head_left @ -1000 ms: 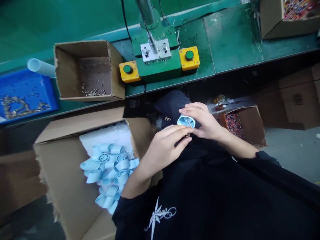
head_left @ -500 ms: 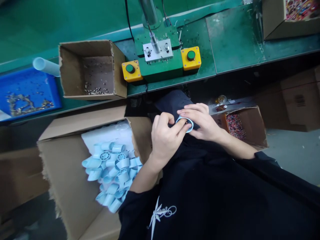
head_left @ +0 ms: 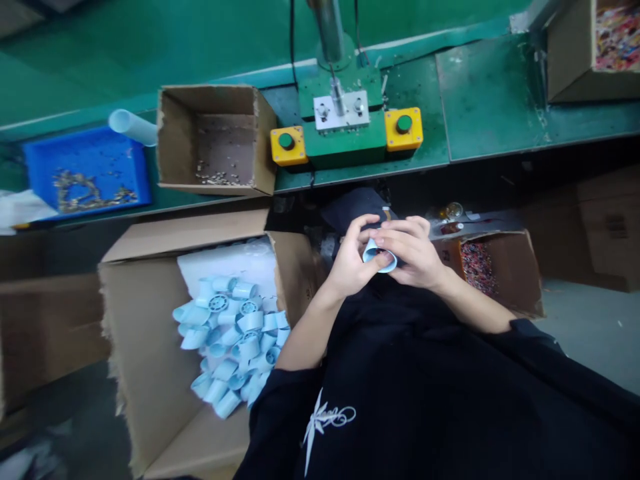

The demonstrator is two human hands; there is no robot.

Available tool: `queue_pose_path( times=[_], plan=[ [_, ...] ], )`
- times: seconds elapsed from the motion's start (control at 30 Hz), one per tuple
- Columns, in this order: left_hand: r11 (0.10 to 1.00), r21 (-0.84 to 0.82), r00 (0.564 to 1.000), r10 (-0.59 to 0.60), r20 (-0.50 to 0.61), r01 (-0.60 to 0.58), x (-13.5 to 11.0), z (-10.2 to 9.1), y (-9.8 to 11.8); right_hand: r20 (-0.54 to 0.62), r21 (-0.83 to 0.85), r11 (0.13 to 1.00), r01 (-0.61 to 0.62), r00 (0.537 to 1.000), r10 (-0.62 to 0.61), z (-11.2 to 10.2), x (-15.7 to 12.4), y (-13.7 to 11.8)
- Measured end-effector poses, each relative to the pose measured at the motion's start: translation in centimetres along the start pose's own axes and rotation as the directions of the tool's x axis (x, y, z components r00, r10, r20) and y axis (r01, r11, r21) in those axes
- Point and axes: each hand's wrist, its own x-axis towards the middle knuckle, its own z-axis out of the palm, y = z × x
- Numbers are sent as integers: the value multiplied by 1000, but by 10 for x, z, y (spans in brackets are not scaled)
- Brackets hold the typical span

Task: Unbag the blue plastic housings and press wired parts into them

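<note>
Both hands hold one short light-blue plastic tube [head_left: 371, 253] in front of my body, its open end facing up toward me. My left hand [head_left: 353, 263] grips its left side, with the thumb reaching into the opening. Around the right side wrap the fingers of my right hand [head_left: 413, 250]. What lies inside the tube is mostly hidden by the thumb. Below and to the left, a large cardboard box [head_left: 150, 333] holds many similar light-blue pieces [head_left: 245, 333], some showing a spoked end.
On the green bench stands a press fixture [head_left: 341, 110] between two yellow button boxes [head_left: 289, 145]. Left of it are a carton [head_left: 265, 150] with small metal parts, a blue tube [head_left: 133, 127] and a blue tray [head_left: 135, 160]. A carton [head_left: 520, 273] of colourful bits stands at right.
The left index finger has come out of the tube, and the left thumb now reaches into it. The tube has tilted slightly. The whole view has shifted.
</note>
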Motion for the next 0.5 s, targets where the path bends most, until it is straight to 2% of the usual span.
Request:
queue_pose_path(
  times=[0.1, 0.17, 0.2, 0.27, 0.33, 0.37, 0.5],
  plan=[
    [988, -136, 989, -58, 132, 77, 5, -12, -3, -16, -24, 995, 100, 995, -100, 1, 3, 4],
    [985, -150, 984, -55, 168, 81, 6, -17, -3, -7, 0, 987, 163, 987, -163, 3, 9, 8],
    [991, -116, 989, -52, 139, 68, 6, -17, -3, -7, 12, 982, 186, 982, -186, 6, 12, 10],
    [999, 18, 999, -42, -20, 43, 5, -17, -1, -23, 22, 977, 212, 977, -211, 11, 23, 14],
    [986, 158, 981, -19, -191, 50, 6, -16, 2, -34, 12, 971, 239, 971, -238, 16, 37, 18],
    [977, 205, 970, -10, -242, 61, 7, -16, 4, -23, 5, 966, 259, 966, -259, 19, 45, 20],
    [957, 288, 941, 59, -333, 41, 18, -26, 5, 91, -40, 929, 368, 927, -363, 24, 78, 27]
  ],
)
